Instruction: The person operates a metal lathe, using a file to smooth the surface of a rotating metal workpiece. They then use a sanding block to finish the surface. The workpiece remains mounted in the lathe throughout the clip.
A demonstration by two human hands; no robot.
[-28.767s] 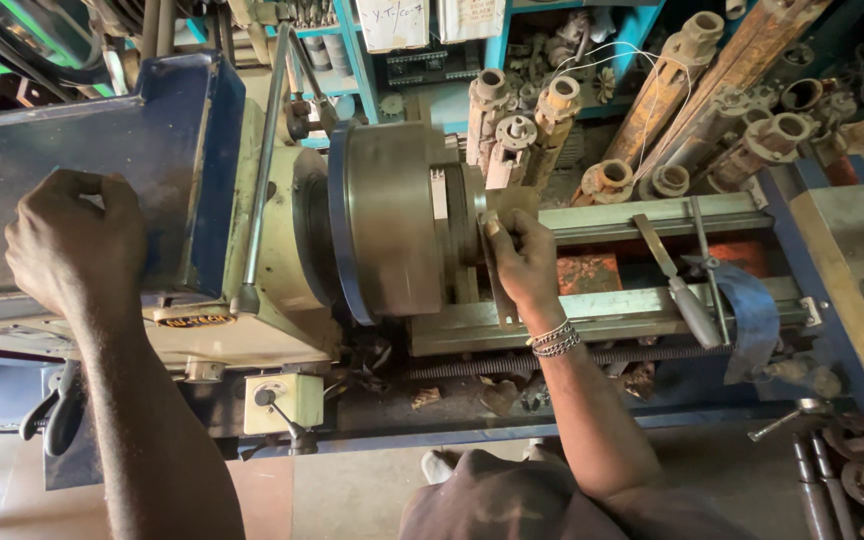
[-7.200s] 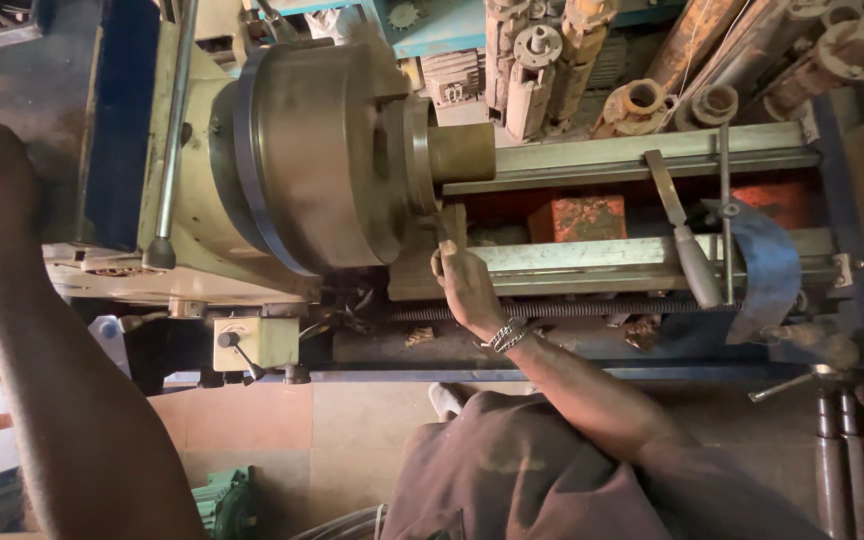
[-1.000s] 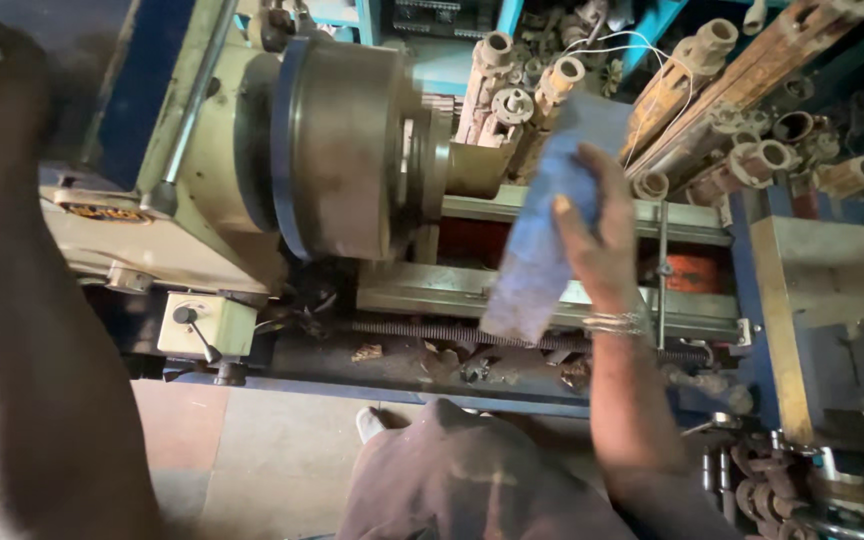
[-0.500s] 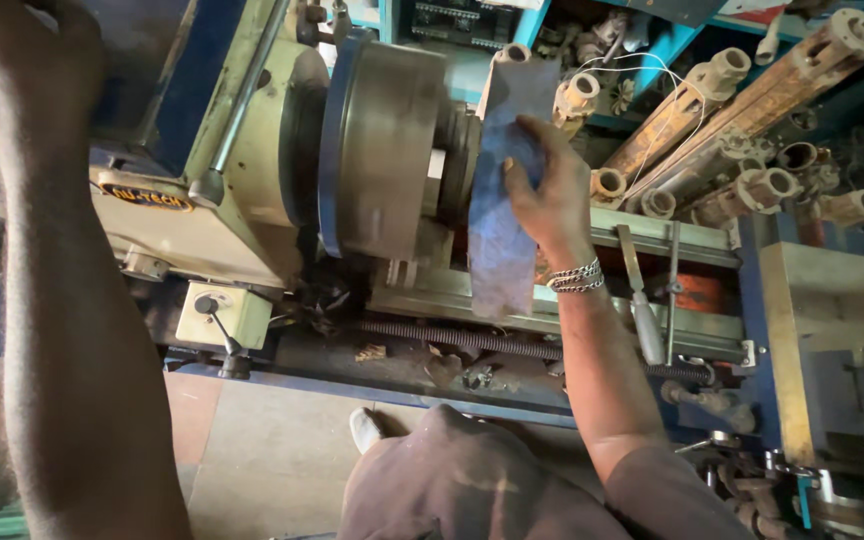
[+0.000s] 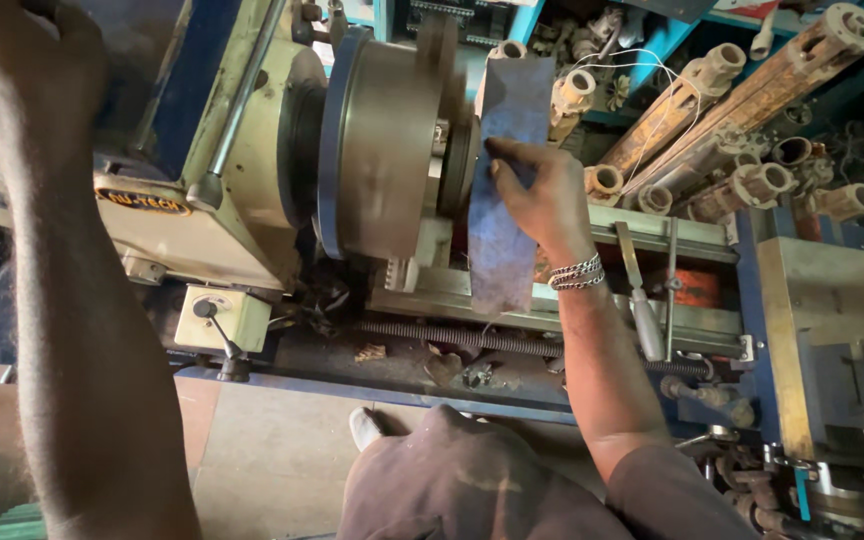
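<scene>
My right hand (image 5: 542,195) presses a long blue abrasive strip (image 5: 507,190) against the piece held at the face of the lathe chuck (image 5: 387,150). The chuck looks motion-blurred. The strip hangs down over the lathe bed (image 5: 652,325). A metal bracelet sits on that wrist. My left hand (image 5: 12,70) is raised at the upper left, resting on the blue top of the headstock (image 5: 212,150); what it grips is hidden.
A lever (image 5: 237,110) with a round knob stands in front of the headstock. A cream switch box (image 5: 220,320) sits below it. Rusty metal parts and shafts (image 5: 742,130) fill blue shelves behind. The tailstock (image 5: 832,330) stands at the right. A file (image 5: 637,290) lies on the bed.
My right hand has carried the blue strip left and up until it lies against the chuck face. The view has tilted, and my left arm stays at the headstock.
</scene>
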